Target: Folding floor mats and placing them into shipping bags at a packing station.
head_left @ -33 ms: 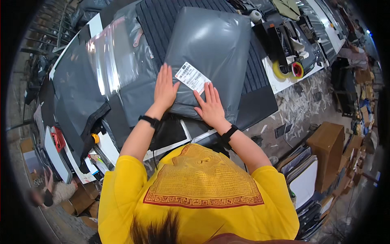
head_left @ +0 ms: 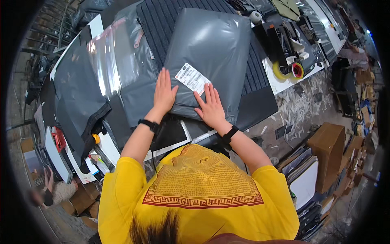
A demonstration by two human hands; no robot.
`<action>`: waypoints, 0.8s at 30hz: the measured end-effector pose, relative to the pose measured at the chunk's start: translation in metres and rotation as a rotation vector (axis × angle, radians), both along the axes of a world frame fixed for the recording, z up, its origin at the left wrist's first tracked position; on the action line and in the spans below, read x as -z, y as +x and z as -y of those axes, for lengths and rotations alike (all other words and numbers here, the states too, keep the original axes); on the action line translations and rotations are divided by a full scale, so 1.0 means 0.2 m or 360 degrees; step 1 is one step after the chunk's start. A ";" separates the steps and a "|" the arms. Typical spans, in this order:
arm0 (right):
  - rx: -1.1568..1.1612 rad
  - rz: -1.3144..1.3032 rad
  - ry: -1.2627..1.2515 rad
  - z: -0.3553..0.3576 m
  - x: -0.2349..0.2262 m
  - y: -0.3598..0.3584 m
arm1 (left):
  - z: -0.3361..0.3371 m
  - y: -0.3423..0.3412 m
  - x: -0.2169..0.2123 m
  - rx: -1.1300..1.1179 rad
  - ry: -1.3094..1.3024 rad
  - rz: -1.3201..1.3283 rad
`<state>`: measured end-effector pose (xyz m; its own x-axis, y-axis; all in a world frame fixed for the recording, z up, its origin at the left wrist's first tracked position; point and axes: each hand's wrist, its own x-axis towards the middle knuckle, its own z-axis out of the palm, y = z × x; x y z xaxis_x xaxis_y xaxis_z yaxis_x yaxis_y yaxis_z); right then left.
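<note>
A bulky parcel in a grey plastic mailer bag lies in front of me on a ribbed dark mat. On its near part sits a white shipping label with a barcode. Flat against the parcel's near left side rests my left hand, its fingers stretched out, left of the label. My right hand lies with spread fingers on the near end, fingertips touching the label's lower right corner. Neither hand grips anything. Another grey plastic bag lies to the left of the parcel.
Tape rolls and black boxes are on the table at the right. Cardboard boxes stand lower right, by paper scraps strewn on the floor. A red tape dispenser is at the left. Another person appears lower left.
My left hand has slid very slightly toward me along the parcel's left side. The right hand and the parcel look about the same.
</note>
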<state>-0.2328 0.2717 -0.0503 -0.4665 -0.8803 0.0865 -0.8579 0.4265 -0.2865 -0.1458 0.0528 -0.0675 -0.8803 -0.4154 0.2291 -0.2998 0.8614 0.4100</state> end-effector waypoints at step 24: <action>0.0973 0.1931 -0.0736 -0.29 -0.21 -0.46 | -0.07 0.72 -0.22 0.0054 0.2856 0.1064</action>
